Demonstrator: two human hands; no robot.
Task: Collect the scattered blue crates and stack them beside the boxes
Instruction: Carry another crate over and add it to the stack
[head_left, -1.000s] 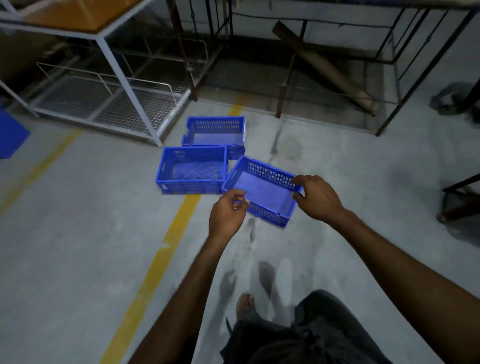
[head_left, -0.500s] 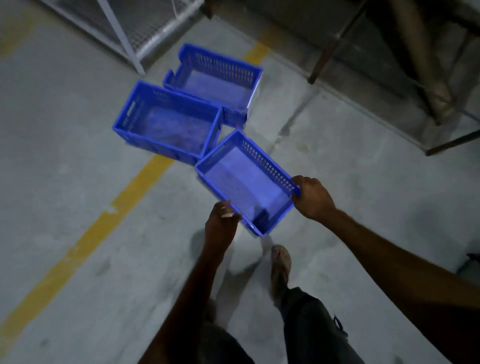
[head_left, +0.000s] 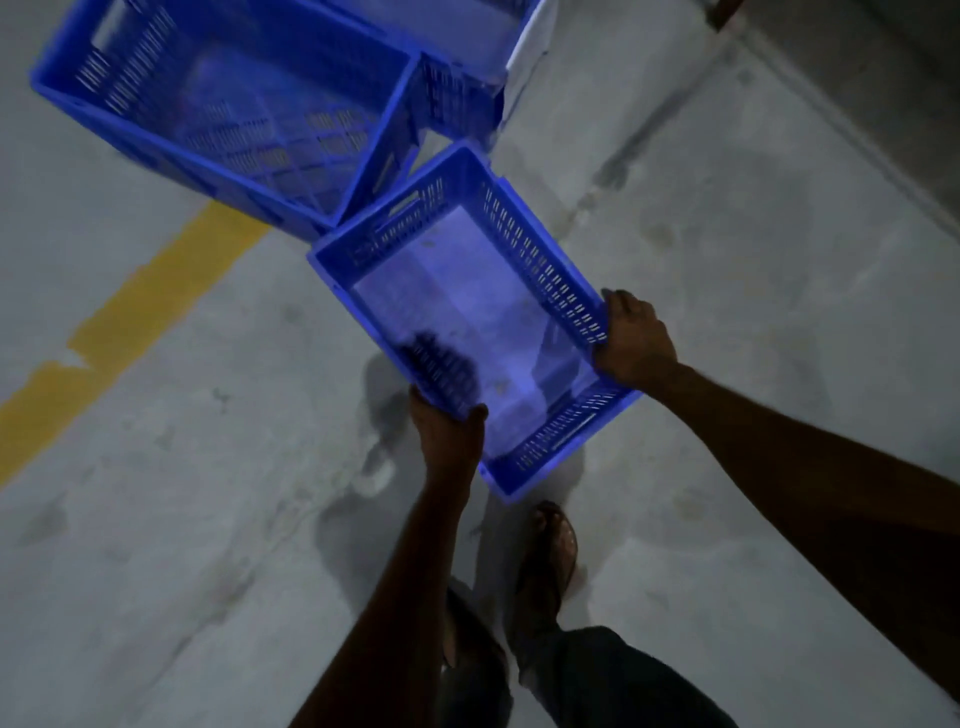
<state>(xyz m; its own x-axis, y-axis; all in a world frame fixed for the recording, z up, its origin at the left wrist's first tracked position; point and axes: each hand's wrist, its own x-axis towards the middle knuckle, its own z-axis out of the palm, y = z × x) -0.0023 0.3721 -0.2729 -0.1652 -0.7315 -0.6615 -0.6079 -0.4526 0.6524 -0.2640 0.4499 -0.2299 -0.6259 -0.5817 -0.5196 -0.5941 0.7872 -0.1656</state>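
While the left hand (head_left: 449, 434) clasps one crate (head_left: 467, 291) rim, the right hand (head_left: 636, 343) clasps the opposite.

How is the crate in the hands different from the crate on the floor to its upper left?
The held crate is gripped by the left hand and right hand; no hand holds the floor crate. The held crate's bottom looks solid; the floor crate's is latticed. Both are blue, slotted, empty.

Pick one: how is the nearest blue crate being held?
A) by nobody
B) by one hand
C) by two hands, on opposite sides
C: the left hand grips one long rim of the crate and the right hand grips the opposite rim.
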